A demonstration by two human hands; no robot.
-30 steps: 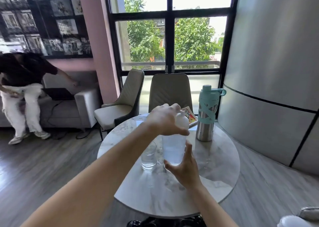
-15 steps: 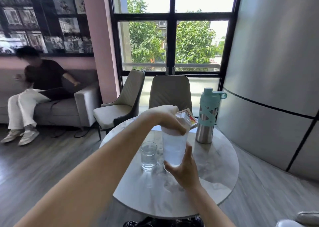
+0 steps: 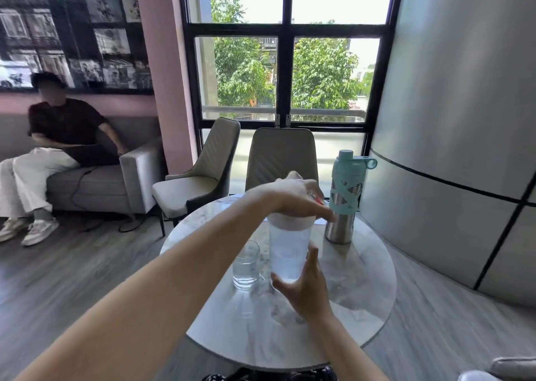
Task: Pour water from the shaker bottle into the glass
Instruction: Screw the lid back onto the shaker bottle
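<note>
A clear shaker bottle (image 3: 287, 253) with a white lid stands upright on the round marble table (image 3: 362, 288), part full of water. My left hand (image 3: 295, 198) lies over the lid from above, fingers wrapped on it. My right hand (image 3: 304, 288) grips the bottle's lower body from the near right side. A small clear glass (image 3: 246, 264) stands just left of the bottle, with some water in its bottom.
A teal and steel flask (image 3: 345, 201) stands at the table's back right. Two beige chairs (image 3: 278, 157) face the far side, by the window. A person sits on a grey sofa (image 3: 98, 183) at left. A curved grey wall (image 3: 452, 119) runs along the right.
My left hand has turned on the lid, its fingers now pointing right towards the flask. The view has shifted, and the person at left has sat down on the sofa.
</note>
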